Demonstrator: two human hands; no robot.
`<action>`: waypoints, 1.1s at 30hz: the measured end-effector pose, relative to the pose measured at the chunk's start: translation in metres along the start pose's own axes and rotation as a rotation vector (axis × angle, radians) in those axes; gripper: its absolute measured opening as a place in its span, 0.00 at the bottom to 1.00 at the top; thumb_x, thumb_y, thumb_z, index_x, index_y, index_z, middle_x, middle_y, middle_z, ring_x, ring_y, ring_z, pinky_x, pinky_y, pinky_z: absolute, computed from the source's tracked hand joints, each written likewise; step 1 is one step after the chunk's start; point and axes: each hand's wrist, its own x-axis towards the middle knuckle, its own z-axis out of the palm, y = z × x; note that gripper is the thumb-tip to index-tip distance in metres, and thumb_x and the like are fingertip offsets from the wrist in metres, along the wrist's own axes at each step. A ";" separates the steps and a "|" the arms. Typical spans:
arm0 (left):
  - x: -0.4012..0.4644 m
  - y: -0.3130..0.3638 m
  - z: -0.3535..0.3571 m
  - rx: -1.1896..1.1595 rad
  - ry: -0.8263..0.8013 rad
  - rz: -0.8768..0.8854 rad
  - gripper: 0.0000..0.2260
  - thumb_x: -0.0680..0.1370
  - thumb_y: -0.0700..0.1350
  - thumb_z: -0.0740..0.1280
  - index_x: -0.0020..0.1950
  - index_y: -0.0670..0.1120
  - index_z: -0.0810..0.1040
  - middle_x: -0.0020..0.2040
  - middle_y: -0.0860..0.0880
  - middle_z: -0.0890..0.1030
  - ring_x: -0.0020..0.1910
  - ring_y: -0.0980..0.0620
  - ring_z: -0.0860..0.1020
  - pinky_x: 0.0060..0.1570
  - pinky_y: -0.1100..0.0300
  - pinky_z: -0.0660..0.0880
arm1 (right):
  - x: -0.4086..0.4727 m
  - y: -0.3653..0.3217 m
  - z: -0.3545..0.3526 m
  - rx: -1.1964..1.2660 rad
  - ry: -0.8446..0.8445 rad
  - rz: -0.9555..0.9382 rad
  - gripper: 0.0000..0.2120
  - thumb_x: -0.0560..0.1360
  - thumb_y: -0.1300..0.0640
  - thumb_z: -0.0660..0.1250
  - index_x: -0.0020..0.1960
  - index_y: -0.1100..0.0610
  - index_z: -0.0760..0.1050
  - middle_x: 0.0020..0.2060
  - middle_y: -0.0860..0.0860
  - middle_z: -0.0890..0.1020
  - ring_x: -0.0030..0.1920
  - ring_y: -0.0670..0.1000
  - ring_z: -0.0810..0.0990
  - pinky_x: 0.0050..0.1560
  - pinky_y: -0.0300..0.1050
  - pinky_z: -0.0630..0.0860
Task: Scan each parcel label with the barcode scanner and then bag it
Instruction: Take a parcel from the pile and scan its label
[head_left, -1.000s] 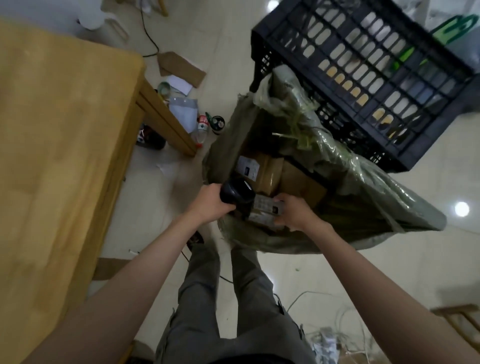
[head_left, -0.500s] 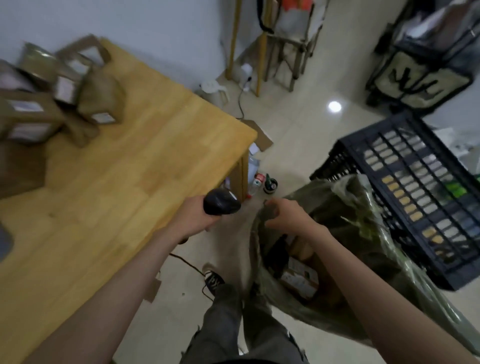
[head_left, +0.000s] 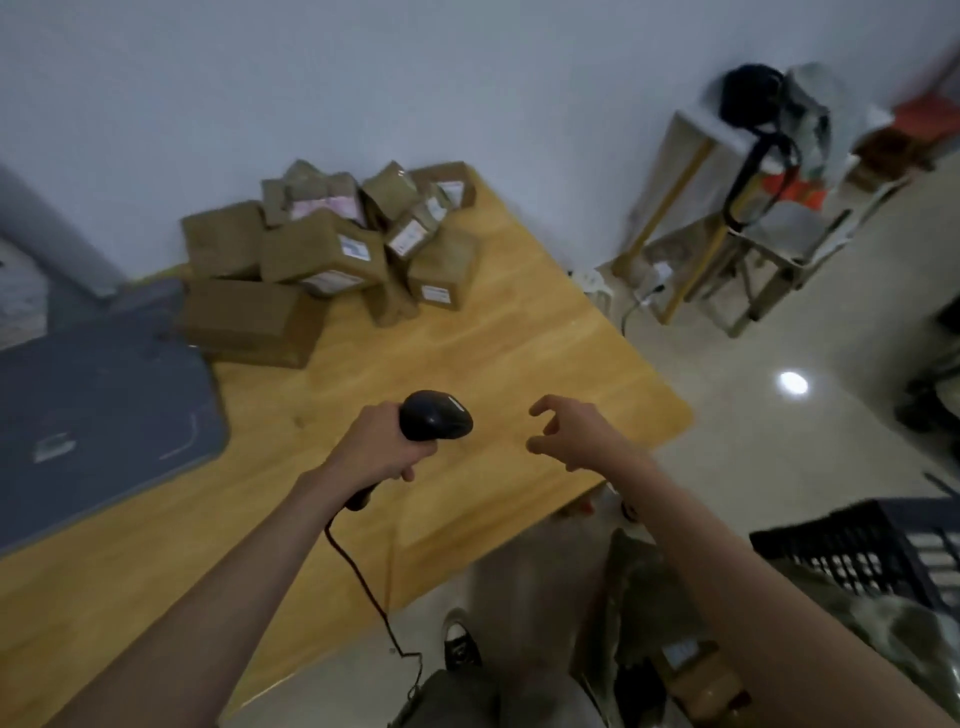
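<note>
A dark grey mat (head_left: 104, 410) lies along the left edge of the wooden table (head_left: 519, 338), its near corner just beside a large brown box. Toward the table's far edge, against the wall, sits a heap of cardboard parcels (head_left: 332, 244), piled on and against one another, several with white labels facing out; the print is too blurred to read. Nearer the front, above the bare middle of the table, the left hand (head_left: 376, 447) is wrapped tight around the handle of the black barcode scanner (head_left: 434, 421), the fingers closed fully on the grip and the scanner's head pointing toward the table's right side. Its dark cable (head_left: 363, 582) hangs from the handle's base and runs down past the table's near edge to the floor. Close to the right of the scanner, above the table's right corner, the right hand (head_left: 571, 434) hovers holding nothing, its fingers (head_left: 543, 410) loosely curled and spread apart from the thumb. Below the right forearm, on the floor off the table's near right corner, stands an open greenish bag (head_left: 639, 582) with a labelled brown parcel (head_left: 696, 670) showing inside it. At the far right, on the floor beside the bag, is a black slatted crate (head_left: 872, 551).
</note>
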 end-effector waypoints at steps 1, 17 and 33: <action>0.001 -0.004 -0.010 -0.015 0.021 -0.011 0.03 0.74 0.42 0.72 0.46 0.47 0.79 0.33 0.44 0.84 0.31 0.52 0.84 0.39 0.52 0.82 | 0.008 -0.012 -0.002 -0.011 -0.001 -0.016 0.24 0.77 0.52 0.71 0.71 0.54 0.70 0.49 0.54 0.81 0.44 0.55 0.82 0.46 0.56 0.84; 0.078 -0.023 -0.121 -0.106 0.263 -0.142 0.03 0.74 0.43 0.72 0.47 0.46 0.81 0.29 0.48 0.83 0.30 0.55 0.82 0.35 0.61 0.75 | 0.166 -0.136 -0.049 -0.125 -0.059 -0.226 0.24 0.75 0.52 0.73 0.69 0.53 0.72 0.51 0.53 0.81 0.44 0.52 0.82 0.43 0.54 0.84; 0.225 -0.029 -0.171 -0.308 0.483 -0.332 0.05 0.74 0.43 0.72 0.48 0.43 0.82 0.29 0.54 0.82 0.26 0.59 0.81 0.27 0.70 0.74 | 0.383 -0.215 -0.026 0.409 -0.227 -0.105 0.23 0.68 0.47 0.71 0.58 0.61 0.77 0.51 0.55 0.82 0.53 0.57 0.81 0.51 0.52 0.80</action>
